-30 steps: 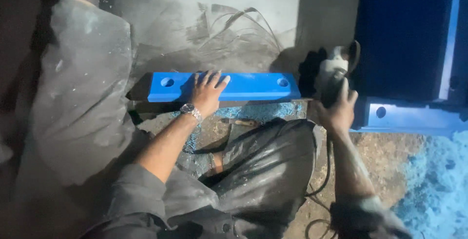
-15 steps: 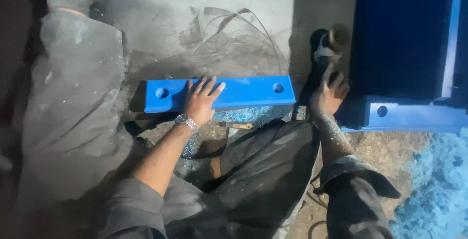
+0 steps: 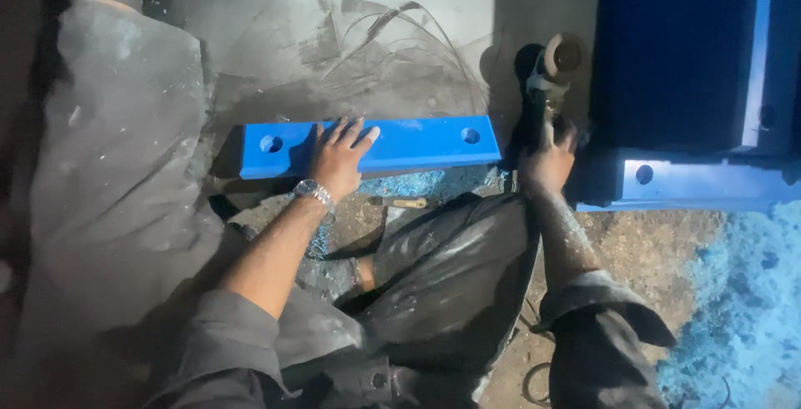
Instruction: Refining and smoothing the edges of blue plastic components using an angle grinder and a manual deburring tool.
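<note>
Left hand [image 3: 338,159] is flat on the blue bar [image 3: 417,143], palm down, fingers [image 3: 355,132] spread and released across its top face, not curled around anything. The bar lies lengthwise on the grey floor [image 3: 334,50], straight in front of the person, with a round hole [image 3: 271,143] near its left end and another hole [image 3: 471,135] near its right end. A metal wristwatch [image 3: 310,189] sits on that left wrist, just below the bar's near edge.

Over on the right, the right hand [image 3: 549,163] is wrapped around the dark body of a power grinder [image 3: 546,83], fingers clenched on it. The tool stands just off the bar's right end, its round head [image 3: 563,54] pointing up and away, close to the dark blue block [image 3: 676,50] beyond it. Whether the tool touches the bar's end is hard to tell in the shadow.

A pale blue plate [image 3: 709,182] with a hole in it lies below that dark block, just beside the right hand. Blue dust [image 3: 417,184] lies scattered along the bar's near edge, and a thick pile of blue shavings [image 3: 743,292] lies far right. The person's dark trouser knee [image 3: 450,275] is raised between the two forearms. Curved scuff marks [image 3: 400,37] show on the floor behind the bar.
</note>
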